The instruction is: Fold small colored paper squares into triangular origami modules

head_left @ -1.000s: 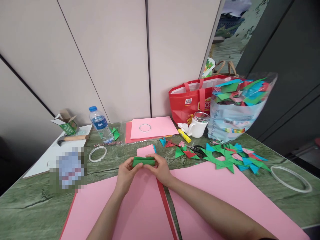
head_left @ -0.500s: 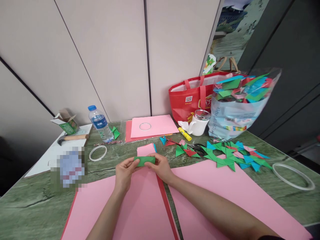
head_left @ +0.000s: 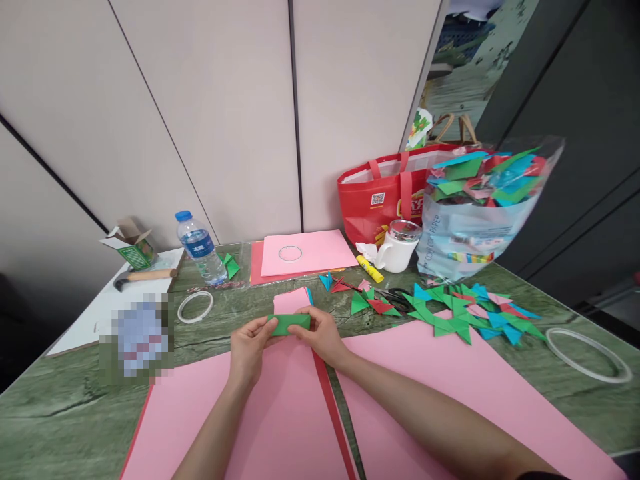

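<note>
A small folded strip of green paper (head_left: pixel 286 325) is stretched between my two hands, just above the near pink sheet (head_left: pixel 275 400). My left hand (head_left: pixel 249 343) pinches its left end, thumb on the front. At the other end, my right hand (head_left: pixel 323 333) grips it with thumb and fingers, its forearm crossing the right pink sheet (head_left: pixel 430 373). Right behind the strip lies a small stack of paper squares (head_left: pixel 291 300), pink on top with blue showing at the edge. Folded pieces of green, blue, red and pink paper (head_left: pixel 455 313) are spread to the right.
Black-handled scissors (head_left: pixel 399 297), a yellow glue stick (head_left: pixel 370 268) and a white mug (head_left: pixel 397 250) stand or lie behind the folded pieces. Farther back are a red bag (head_left: pixel 370 207) and a plastic bag of paper pieces (head_left: pixel 455 240). Left: a water bottle (head_left: pixel 200 248), hammer (head_left: pixel 145 277) and white ring (head_left: pixel 195 307).
Both hands keep hold of the green paper in nearly the same place. The view has shifted only very slightly.
</note>
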`<state>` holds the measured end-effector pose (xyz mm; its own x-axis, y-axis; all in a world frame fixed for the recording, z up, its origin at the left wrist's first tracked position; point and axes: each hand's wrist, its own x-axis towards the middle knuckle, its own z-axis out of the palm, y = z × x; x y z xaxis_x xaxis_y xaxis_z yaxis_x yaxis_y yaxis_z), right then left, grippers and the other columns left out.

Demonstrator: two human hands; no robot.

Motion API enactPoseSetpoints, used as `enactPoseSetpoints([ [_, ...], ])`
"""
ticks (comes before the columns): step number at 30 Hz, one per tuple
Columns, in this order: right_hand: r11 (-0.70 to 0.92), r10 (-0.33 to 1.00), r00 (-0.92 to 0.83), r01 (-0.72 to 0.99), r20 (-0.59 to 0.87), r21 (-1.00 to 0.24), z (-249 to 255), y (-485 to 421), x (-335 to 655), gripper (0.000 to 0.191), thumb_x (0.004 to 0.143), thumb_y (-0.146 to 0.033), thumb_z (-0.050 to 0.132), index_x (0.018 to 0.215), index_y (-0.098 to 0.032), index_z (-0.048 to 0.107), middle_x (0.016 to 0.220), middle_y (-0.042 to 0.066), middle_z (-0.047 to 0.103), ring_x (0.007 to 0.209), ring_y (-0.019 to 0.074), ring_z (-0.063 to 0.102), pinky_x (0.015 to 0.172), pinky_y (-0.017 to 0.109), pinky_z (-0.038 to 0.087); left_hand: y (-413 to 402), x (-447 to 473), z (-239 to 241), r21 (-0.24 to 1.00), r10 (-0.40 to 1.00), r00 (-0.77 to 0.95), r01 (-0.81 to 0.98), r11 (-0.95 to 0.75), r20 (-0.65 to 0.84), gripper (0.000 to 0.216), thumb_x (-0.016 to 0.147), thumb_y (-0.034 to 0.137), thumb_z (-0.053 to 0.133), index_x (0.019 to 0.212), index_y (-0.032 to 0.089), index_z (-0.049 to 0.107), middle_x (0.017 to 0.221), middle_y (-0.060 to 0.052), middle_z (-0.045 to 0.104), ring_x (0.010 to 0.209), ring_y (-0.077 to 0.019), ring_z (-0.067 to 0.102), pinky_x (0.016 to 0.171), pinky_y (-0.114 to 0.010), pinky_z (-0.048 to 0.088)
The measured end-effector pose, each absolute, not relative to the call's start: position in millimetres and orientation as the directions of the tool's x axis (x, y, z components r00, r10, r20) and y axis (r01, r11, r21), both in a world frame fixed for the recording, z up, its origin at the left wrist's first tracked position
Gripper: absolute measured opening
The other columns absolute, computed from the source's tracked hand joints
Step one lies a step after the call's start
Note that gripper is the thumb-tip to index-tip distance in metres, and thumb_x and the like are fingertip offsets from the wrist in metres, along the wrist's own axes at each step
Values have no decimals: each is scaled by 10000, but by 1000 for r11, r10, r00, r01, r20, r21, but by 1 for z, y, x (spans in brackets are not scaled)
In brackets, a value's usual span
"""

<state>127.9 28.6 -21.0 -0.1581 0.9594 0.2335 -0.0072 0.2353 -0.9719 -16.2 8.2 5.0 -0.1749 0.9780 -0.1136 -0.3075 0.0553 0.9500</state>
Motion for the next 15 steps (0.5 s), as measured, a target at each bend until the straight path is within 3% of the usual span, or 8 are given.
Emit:
enactPoseSetpoints([
  [7,193,963,-177,-76,204,-978,-21,29,127,197,627,-285,648,748,-170,543,556,-48,493,491,102,477,464,206,377,7,-16,6,959,979,-168,-275,62,-112,187,559,265,721,671,126,665,635,-26,694,587,-180,635,594,-311,527],
  [15,162,974,-141,-103,175,-981,-16,29,127,296,587,-297,674,818,-168,540,627,-23,548,529,114,513,472,214,413,8,-16,4,973,982,-176,-228,31,-72,212,568,288,713,689,123,661,664,-41,698,610,-191,640,595,-307,526],
])
